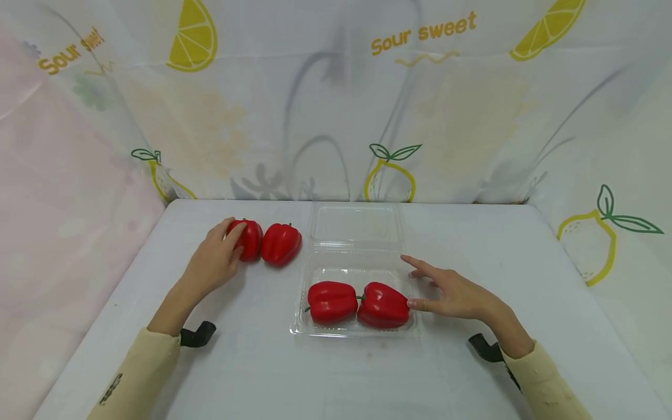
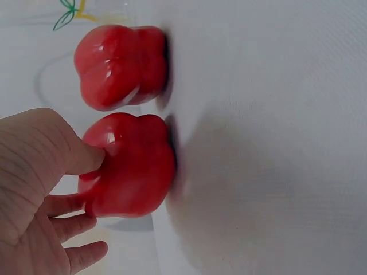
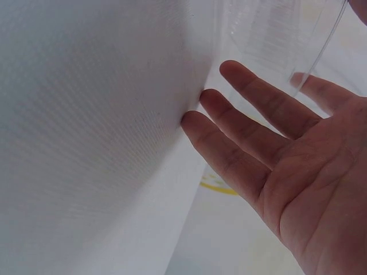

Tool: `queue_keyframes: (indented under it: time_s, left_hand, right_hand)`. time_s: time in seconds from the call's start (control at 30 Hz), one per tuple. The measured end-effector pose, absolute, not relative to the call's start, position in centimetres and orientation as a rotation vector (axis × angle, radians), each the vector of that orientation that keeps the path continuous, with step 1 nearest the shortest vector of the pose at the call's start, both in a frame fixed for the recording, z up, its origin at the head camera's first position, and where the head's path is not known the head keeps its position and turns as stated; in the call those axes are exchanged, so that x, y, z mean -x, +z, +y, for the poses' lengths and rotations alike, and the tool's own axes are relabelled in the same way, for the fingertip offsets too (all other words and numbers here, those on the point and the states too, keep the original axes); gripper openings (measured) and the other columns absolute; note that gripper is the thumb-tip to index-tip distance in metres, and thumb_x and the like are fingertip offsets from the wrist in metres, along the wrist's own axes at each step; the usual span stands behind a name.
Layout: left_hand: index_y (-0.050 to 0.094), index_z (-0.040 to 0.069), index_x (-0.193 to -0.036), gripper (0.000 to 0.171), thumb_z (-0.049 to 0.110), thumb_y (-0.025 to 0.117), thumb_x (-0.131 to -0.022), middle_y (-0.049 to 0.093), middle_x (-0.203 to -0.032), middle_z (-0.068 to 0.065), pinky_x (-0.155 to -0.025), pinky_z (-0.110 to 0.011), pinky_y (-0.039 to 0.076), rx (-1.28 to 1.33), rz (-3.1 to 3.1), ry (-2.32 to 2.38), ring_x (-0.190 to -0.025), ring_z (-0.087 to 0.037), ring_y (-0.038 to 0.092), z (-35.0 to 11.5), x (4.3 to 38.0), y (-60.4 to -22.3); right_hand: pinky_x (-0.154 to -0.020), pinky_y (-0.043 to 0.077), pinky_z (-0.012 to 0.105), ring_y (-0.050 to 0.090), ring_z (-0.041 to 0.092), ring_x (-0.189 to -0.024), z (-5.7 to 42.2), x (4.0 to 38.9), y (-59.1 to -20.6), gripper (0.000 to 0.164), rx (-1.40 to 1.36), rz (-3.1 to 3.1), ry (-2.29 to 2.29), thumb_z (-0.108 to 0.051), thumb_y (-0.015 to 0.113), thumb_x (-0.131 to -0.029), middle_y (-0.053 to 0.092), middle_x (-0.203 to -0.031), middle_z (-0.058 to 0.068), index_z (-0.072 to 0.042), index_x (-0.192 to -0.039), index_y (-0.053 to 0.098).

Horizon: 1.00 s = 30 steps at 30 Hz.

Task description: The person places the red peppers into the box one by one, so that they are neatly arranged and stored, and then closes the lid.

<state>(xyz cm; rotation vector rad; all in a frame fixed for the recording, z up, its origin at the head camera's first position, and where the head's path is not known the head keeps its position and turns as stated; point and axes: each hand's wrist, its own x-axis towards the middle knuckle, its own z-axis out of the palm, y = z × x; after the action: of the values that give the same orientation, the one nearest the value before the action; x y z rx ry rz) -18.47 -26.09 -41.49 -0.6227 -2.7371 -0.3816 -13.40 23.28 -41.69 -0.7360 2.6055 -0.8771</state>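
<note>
My left hand (image 1: 211,262) holds the left one of two red bell peppers at the back left, thumb on one side and fingers on the other. This bell pepper (image 2: 135,172) still rests on the table. Just right of it sits the second bell pepper (image 1: 282,246). A clear plastic clamshell box (image 1: 341,334) lies with its lid folded back, holding two more red bell peppers, one on the left (image 1: 332,303) and one on the right (image 1: 384,306). My right hand (image 1: 459,294) is spread at the box's right side, thumb tip beside the right pepper.
The clear lid (image 1: 357,226) lies flat behind the box, toward the back edge of the white table (image 1: 252,361). A printed cloth backdrop (image 1: 325,105) with lemons rises behind the table. Black curved wrist pieces (image 1: 198,335) stick out below both sleeves.
</note>
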Motion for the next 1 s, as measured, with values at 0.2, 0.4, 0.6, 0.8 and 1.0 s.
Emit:
queue_keyframes:
  time_s: [0.2,0.4,0.6,0.8,1.0]
  left_hand:
    - [0.048,-0.006,-0.133,0.055,0.006,0.072,-0.084,0.043,-0.129,-0.033,-0.082,-0.062,0.052,0.553,-2.775,-0.355,-0.114,-0.050,0.045,-26.2,18.2,-41.2]
    - [0.050,-0.004,-0.127,0.054,0.012,0.076,-0.083,0.046,-0.117,-0.031,-0.072,-0.057,0.055,0.499,-2.761,-0.328,-0.102,-0.047,0.048,-26.5,17.7,-41.2]
    - [0.052,-0.005,-0.124,0.053,0.011,0.078,-0.080,0.048,-0.111,-0.029,-0.072,-0.056,0.055,0.496,-2.731,-0.327,-0.098,-0.045,0.049,-26.8,17.3,-41.5]
    - [0.051,-0.007,-0.120,0.052,0.011,0.080,-0.080,0.047,-0.129,-0.032,-0.082,-0.060,0.053,0.487,-2.755,-0.396,-0.113,-0.049,0.049,-26.8,17.4,-41.5]
    - [0.044,-0.006,-0.122,0.055,0.008,0.078,-0.081,0.046,-0.135,-0.032,-0.085,-0.061,0.050,0.472,-2.826,-0.560,-0.114,-0.049,0.051,-26.7,17.7,-41.5]
  right_hand:
    - [-0.092,0.048,0.059,0.054,0.035,-0.121,23.3,13.4,-41.5,0.087,0.737,2.600,-0.879,-0.051,0.069,-0.086,0.058,-0.132,0.012,-0.022,-0.156,0.027]
    - [-0.091,0.049,0.057,0.054,0.033,-0.119,23.2,13.4,-41.5,0.087,0.735,2.599,-0.877,-0.051,0.069,-0.086,0.058,-0.132,0.012,-0.023,-0.156,0.026]
    - [-0.092,0.048,0.058,0.053,0.034,-0.121,23.2,13.3,-41.5,0.086,0.721,2.598,-0.881,-0.051,0.069,-0.086,0.058,-0.132,0.011,-0.024,-0.156,0.027]
    - [-0.092,0.048,0.058,0.053,0.034,-0.121,23.3,13.3,-41.6,0.087,0.724,2.597,-0.886,-0.051,0.069,-0.086,0.058,-0.132,0.011,-0.023,-0.156,0.027]
    - [-0.093,0.048,0.058,0.053,0.034,-0.122,23.3,13.4,-41.6,0.086,0.726,2.595,-0.893,-0.052,0.069,-0.086,0.058,-0.133,0.011,-0.025,-0.156,0.026]
